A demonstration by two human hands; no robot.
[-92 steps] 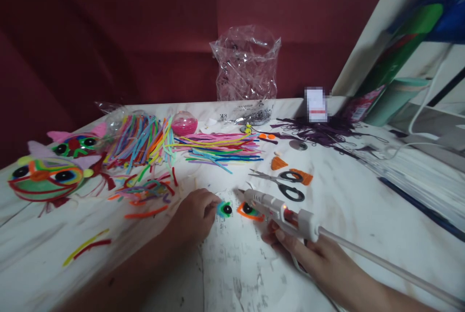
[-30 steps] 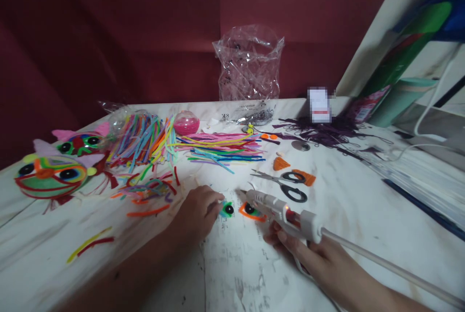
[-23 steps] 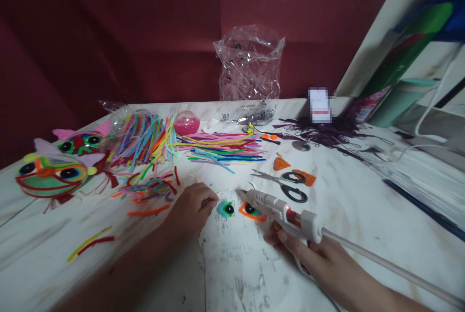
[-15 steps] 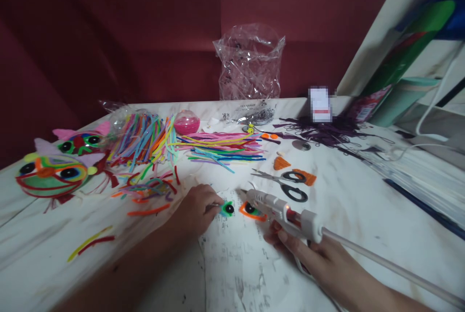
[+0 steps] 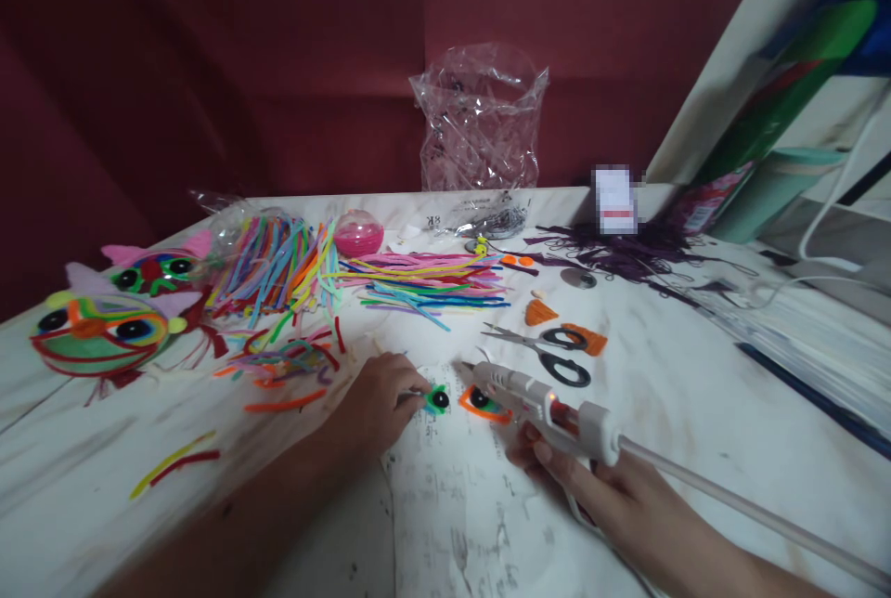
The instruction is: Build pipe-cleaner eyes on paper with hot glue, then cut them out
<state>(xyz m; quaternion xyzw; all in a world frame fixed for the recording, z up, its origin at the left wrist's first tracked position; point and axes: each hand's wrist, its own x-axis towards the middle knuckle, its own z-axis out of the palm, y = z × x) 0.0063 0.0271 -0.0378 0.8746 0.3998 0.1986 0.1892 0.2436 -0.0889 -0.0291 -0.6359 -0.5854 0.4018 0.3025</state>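
The right hand (image 5: 599, 491) is gripping a white glue gun (image 5: 522, 394), its fingers closing round the handle; an orange lamp is glowing on the body. The nozzle is pointing to the left of the frame, close to the two eye pieces. The left hand (image 5: 380, 401) is bringing its fingertips together at the left edge of the green eye piece (image 5: 438, 400); whether they are pinching or only pressing it cannot be told. This piece is lying at frame centre on printed paper (image 5: 445, 496), and the orange-edged eye piece (image 5: 480, 401) is lying just right of it.

In this inspector's judgement, the step in hand is placing the green eye piece, with the gun being held ready. The next move is calling for a steady piece and fingertips staying clear of the nozzle.

Scissors (image 5: 535, 344) are lying open right of centre. Containers: at centre left, a clear bag (image 5: 226, 219) appears to be wrapping coloured pipe cleaners (image 5: 278, 259); beside it, a round clear container (image 5: 359, 234) is holding something pink. At upper centre a clear bag with printing (image 5: 480, 129) is standing upright; dark strands are showing at its base, possibly inside. A pale green bin (image 5: 776, 199) is standing at right, its contents hidden.
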